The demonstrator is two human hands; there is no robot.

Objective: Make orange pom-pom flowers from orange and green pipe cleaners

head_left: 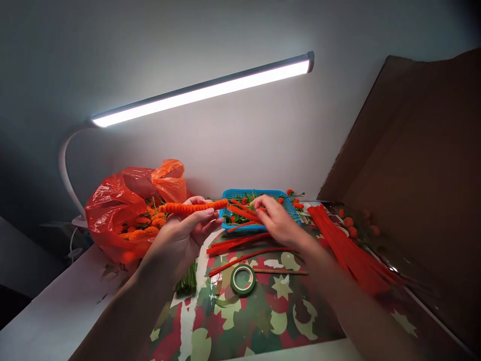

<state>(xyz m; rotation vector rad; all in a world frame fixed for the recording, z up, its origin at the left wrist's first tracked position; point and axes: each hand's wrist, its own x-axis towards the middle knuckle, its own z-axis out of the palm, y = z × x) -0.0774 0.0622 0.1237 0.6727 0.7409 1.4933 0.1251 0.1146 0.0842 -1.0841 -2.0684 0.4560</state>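
My left hand (pixel 190 228) is closed around a long orange ridged roll (pixel 195 206), which looks like a tightly coiled chenille stem. The roll lies nearly level, its right end pointing toward my other hand. My right hand (pixel 278 223) is over a blue plastic basket (pixel 259 192), thumb and fingers pinched together at some green and red-orange pieces; what they hold, if anything, is too small to make out. Small orange pompom-like heads with green stems sit in the basket. Red-orange chenille stems (pixel 240 243) lie in front of it.
A red plastic bag (pixel 112 200) of orange pieces (pixel 150 223) stands left. Green tape (pixel 243 281) lies on the camouflage-patterned cover (pixel 263 321). A green bundle (pixel 187 283) is near my left wrist, a red-orange bundle (pixel 345 250) at right. A lamp (pixel 206 93) hangs above; cardboard (pixel 413 160) stands right.
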